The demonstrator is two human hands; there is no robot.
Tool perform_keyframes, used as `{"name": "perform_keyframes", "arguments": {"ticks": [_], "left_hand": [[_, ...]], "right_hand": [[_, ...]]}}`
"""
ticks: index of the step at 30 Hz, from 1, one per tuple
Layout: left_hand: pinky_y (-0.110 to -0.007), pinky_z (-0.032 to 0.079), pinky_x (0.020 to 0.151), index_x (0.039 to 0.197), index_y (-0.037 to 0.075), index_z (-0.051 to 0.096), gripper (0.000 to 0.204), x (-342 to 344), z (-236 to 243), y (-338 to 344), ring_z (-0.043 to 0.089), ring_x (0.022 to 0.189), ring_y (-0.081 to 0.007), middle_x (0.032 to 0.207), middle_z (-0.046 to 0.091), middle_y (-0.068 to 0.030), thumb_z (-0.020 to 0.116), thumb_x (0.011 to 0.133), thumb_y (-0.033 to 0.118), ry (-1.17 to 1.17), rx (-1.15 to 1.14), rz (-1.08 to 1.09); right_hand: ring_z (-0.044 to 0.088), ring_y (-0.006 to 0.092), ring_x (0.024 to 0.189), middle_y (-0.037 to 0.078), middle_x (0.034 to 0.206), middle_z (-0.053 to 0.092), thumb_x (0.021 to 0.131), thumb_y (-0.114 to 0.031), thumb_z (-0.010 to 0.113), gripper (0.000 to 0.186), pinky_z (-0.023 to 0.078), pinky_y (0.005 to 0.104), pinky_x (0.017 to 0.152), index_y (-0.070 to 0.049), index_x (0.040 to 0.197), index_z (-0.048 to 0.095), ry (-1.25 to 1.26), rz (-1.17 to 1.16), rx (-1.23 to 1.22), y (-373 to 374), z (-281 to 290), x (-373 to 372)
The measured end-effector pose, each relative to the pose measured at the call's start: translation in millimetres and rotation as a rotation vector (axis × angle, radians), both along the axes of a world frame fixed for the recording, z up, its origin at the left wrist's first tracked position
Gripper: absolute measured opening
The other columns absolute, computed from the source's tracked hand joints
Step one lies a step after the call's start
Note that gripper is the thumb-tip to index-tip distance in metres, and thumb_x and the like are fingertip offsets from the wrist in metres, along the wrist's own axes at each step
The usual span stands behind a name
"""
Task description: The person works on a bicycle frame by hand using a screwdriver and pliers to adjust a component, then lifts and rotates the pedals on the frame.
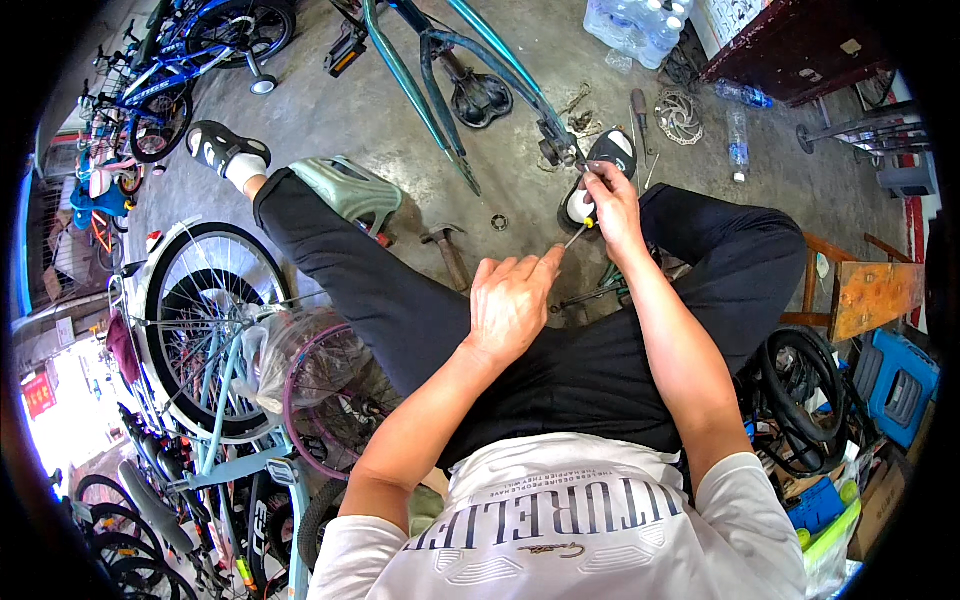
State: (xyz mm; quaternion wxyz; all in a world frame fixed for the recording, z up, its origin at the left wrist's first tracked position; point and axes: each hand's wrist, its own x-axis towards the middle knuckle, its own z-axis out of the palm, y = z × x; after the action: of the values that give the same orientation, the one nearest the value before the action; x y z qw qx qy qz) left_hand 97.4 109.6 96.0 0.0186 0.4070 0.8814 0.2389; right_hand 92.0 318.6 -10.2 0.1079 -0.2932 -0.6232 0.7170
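A teal bicycle frame (420, 95) lies ahead of me, with a small metal fitting (560, 150) at its nearest end. My right hand (617, 210) is closed beside that end, thumb and fingers pinched together on a small part that I cannot make out. Between my hands is a thin metal-shafted tool with a yellow end (589, 222). The yellow end lies against the right hand, and the shaft slants down to the fingertips of my left hand (512, 302). Those fingers are curled and closed around the shaft's lower end, above my lap.
On the concrete lie a hammer (447, 255), a small toothed ring (499, 222), a brake disc (679, 117) and a dark-handled screwdriver (639, 110). A grey-green plastic stool (350, 188) stands left. Bicycle wheels (215, 320) crowd the left; tyres (803, 390) and a blue stool (897, 385) lie right.
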Motion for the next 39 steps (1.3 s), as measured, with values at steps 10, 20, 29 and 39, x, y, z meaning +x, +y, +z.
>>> {"name": "perform_keyframes", "arguments": {"ticks": [10,20,29,39], "left_hand": [[-0.037,0.044,0.065,0.136,0.010,0.065,0.048,-21.0,-28.1,-18.8,0.059,0.068,-0.0210,0.076,0.061,-0.0014,0.070,0.088,0.015,0.218,-0.013,-0.188],[-0.043,0.045,0.084,0.106,0.015,0.067,0.019,-66.0,-119.2,-27.0,0.063,0.089,-0.0260,0.090,0.065,-0.0045,0.064,0.097,0.030,0.168,-0.312,-0.154],[-0.050,0.056,0.086,0.123,0.011,0.069,0.038,-82.1,-201.4,60.7,0.073,0.098,-0.0410,0.100,0.076,-0.0206,0.071,0.094,0.035,-0.443,-0.278,0.346],[-0.042,0.049,0.097,0.137,0.003,0.056,0.042,-28.8,-151.7,119.1,0.060,0.117,-0.0224,0.126,0.065,-0.0088,0.050,0.109,0.034,-1.761,1.161,0.715]], "right_hand": [[0.056,0.0104,0.081,0.002,0.093,0.065,0.101,-0.015,0.061,0.026,0.044,0.0266,0.074,0.001,0.121,0.065,-0.016,0.007,0.023,-1.0,-2.1,-2.5],[0.057,0.0110,0.084,0.002,0.095,0.066,0.098,-0.016,0.068,0.028,0.047,0.0280,0.076,0.000,0.121,0.065,-0.033,0.025,0.228,0.1,-8.8,-0.6],[0.060,0.0100,0.077,0.004,0.098,0.067,0.096,-0.021,0.073,0.038,0.050,0.0278,0.067,0.001,0.126,0.065,-0.115,0.032,0.074,5.2,0.4,13.3],[0.062,0.0135,0.091,0.004,0.104,0.067,0.100,-0.016,0.061,0.027,0.049,0.0281,0.082,0.000,0.121,0.065,-0.016,-0.003,-0.109,8.5,10.4,20.2]]}}
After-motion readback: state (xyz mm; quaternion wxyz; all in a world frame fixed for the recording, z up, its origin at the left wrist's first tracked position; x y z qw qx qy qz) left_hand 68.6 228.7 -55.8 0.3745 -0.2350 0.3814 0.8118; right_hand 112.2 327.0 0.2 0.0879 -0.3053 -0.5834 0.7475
